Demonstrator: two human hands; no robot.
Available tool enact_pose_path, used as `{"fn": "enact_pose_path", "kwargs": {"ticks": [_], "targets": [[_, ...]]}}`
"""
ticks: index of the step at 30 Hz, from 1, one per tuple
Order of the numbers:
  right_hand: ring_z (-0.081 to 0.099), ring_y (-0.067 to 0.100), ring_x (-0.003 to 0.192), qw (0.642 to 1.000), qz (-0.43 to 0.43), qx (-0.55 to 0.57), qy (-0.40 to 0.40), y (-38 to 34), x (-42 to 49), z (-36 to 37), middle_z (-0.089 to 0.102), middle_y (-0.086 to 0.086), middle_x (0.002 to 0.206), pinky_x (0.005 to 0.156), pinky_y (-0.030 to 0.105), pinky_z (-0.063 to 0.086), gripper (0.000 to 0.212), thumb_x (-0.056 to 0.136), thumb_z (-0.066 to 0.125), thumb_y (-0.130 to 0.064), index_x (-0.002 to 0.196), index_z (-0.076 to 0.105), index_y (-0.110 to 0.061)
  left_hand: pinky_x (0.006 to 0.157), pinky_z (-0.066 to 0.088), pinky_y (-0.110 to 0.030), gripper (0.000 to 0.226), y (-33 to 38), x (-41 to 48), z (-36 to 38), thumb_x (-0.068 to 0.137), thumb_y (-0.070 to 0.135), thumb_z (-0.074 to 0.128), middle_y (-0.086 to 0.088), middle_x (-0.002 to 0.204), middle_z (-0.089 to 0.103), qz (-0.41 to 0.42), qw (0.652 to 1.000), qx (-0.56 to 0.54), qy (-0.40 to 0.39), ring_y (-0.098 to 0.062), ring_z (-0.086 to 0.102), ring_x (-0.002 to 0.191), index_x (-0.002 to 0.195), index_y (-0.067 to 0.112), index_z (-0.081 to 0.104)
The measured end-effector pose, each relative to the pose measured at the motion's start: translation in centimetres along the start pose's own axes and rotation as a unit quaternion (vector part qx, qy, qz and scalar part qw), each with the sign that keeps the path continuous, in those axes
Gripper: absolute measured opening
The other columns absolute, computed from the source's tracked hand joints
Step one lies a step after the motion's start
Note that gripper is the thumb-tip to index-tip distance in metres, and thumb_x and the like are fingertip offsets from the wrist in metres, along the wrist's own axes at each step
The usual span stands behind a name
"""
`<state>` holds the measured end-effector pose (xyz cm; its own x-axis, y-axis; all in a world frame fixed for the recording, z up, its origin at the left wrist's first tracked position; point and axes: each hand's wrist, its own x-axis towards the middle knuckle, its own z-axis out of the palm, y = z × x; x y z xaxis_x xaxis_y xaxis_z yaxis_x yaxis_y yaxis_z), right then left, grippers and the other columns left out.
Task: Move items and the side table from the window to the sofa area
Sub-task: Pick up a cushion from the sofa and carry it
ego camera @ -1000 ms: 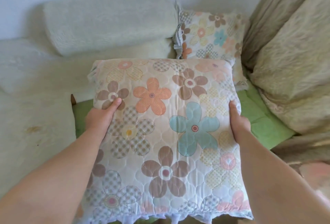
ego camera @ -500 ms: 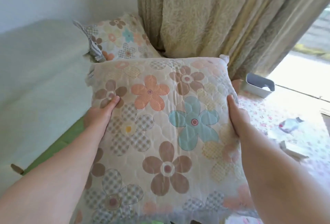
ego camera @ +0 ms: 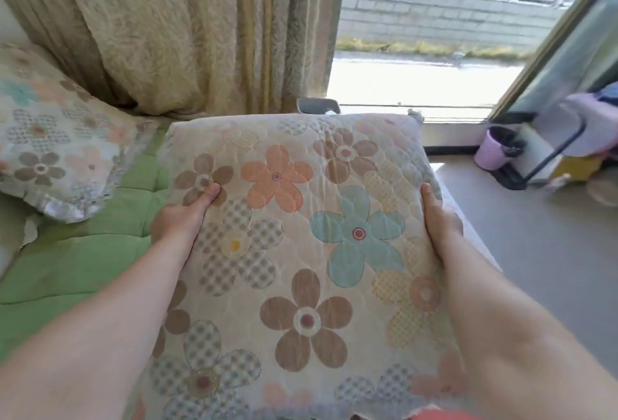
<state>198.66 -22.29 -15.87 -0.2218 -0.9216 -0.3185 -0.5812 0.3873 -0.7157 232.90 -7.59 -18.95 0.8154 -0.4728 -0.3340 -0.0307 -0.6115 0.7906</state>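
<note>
A large quilted cushion (ego camera: 301,252) with a flower print fills the middle of the head view, held up in front of me. My left hand (ego camera: 182,215) grips its left edge with the thumb on top. My right hand (ego camera: 439,222) grips its right edge. The cushion hides most of the surface beneath it; only a pale edge of that surface (ego camera: 475,239) shows past my right hand.
A second flowered cushion (ego camera: 57,152) lies on the green cover (ego camera: 77,259) at left. Beige curtains (ego camera: 187,28) hang behind. A grey container (ego camera: 317,105) peeks over the held cushion. The window (ego camera: 424,51) is ahead; a lilac bin (ego camera: 495,148) and black frame (ego camera: 551,158) stand on the grey floor at right.
My view has swung right, from the sofa's white bolster past the curtains to the window. The cushion stays in both hands with the same grip.
</note>
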Motion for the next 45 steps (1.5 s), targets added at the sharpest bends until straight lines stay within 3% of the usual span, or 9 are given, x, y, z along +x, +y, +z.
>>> {"fn": "enact_pose_path", "kwargs": {"ticks": [7, 14, 19, 24, 29, 31, 38, 45], "targets": [[0.039, 0.038, 0.132, 0.985, 0.111, 0.055, 0.116, 13.1, -3.1, -13.7, 0.041, 0.026, 0.142, 0.111, 0.041, 0.027, 0.080, 0.089, 0.029, -0.066, 0.138, 0.043, -0.004, 0.093, 0.041, -0.038, 0.093, 3.8, -10.1, 10.7, 0.064, 0.076, 0.059, -0.021, 0.126, 0.059, 0.084, 0.986, 0.076, -0.123, -0.037, 0.054, 0.116, 0.117, 0.000, 0.060], [0.039, 0.037, 0.132, 0.948, 0.210, 0.103, 0.214, 25.1, -10.1, -23.9, 0.041, 0.026, 0.143, 0.109, 0.038, 0.028, 0.085, 0.087, 0.029, -0.069, 0.136, 0.045, 0.000, 0.091, 0.043, -0.038, 0.093, 4.3, -22.1, 18.4, 0.066, 0.075, 0.059, -0.021, 0.123, 0.060, 0.170, 0.951, 0.124, -0.228, -0.038, 0.056, 0.113, 0.119, -0.002, 0.058], [0.044, 0.036, 0.129, 0.903, 0.288, 0.152, 0.279, 34.1, -17.3, -29.2, 0.045, 0.024, 0.141, 0.105, 0.036, 0.033, 0.087, 0.086, 0.032, -0.069, 0.134, 0.046, 0.002, 0.079, 0.042, -0.038, 0.080, 2.4, -31.2, 23.3, 0.066, 0.077, 0.056, -0.019, 0.107, 0.062, 0.226, 0.907, 0.174, -0.311, -0.036, 0.058, 0.098, 0.096, 0.003, 0.060], [0.047, 0.036, 0.125, 0.851, 0.359, 0.201, 0.327, 40.7, -25.0, -32.7, 0.047, 0.024, 0.139, 0.100, 0.037, 0.037, 0.087, 0.086, 0.037, -0.067, 0.132, 0.046, 0.005, 0.082, 0.043, -0.038, 0.083, 0.8, -39.6, 26.4, 0.066, 0.077, 0.056, -0.020, 0.107, 0.062, 0.261, 0.864, 0.211, -0.376, -0.037, 0.058, 0.101, 0.102, 0.002, 0.062], [0.046, 0.036, 0.127, 0.797, 0.401, 0.232, 0.388, 45.4, -32.2, -34.4, 0.047, 0.025, 0.139, 0.101, 0.037, 0.036, 0.085, 0.087, 0.037, -0.065, 0.132, 0.046, 0.006, 0.087, 0.048, -0.042, 0.072, -0.9, -47.1, 28.6, 0.064, 0.078, 0.056, -0.012, 0.078, 0.057, 0.289, 0.808, 0.238, -0.455, -0.031, 0.056, 0.084, 0.066, 0.007, 0.054], [0.044, 0.036, 0.128, 0.774, 0.416, 0.242, 0.413, 46.7, -34.5, -34.7, 0.045, 0.025, 0.140, 0.103, 0.037, 0.035, 0.085, 0.088, 0.036, -0.065, 0.133, 0.044, 0.006, 0.086, 0.048, -0.043, 0.067, -1.2, -49.8, 29.0, 0.065, 0.077, 0.057, -0.010, 0.073, 0.054, 0.303, 0.788, 0.244, -0.477, -0.030, 0.054, 0.083, 0.061, 0.010, 0.047], [0.043, 0.032, 0.130, 0.700, 0.442, 0.293, 0.478, 50.9, -41.5, -35.5, 0.043, 0.020, 0.143, 0.106, 0.036, 0.033, 0.088, 0.083, 0.040, -0.070, 0.137, 0.042, -0.001, 0.090, 0.051, -0.045, 0.094, -2.8, -57.5, 30.9, 0.043, 0.087, 0.060, -0.009, 0.095, 0.066, 0.327, 0.727, 0.253, -0.549, -0.033, 0.062, 0.093, 0.097, 0.011, 0.063], [0.046, 0.034, 0.128, 0.668, 0.450, 0.313, 0.503, 57.1, -47.8, -39.2, 0.046, 0.020, 0.141, 0.104, 0.037, 0.036, 0.089, 0.082, 0.040, -0.071, 0.135, 0.045, 0.000, 0.084, 0.048, -0.039, 0.074, -6.4, -67.2, 31.0, 0.060, 0.078, 0.060, -0.010, 0.094, 0.061, 0.378, 0.695, 0.256, -0.555, -0.032, 0.056, 0.088, 0.092, 0.011, 0.056]]}}
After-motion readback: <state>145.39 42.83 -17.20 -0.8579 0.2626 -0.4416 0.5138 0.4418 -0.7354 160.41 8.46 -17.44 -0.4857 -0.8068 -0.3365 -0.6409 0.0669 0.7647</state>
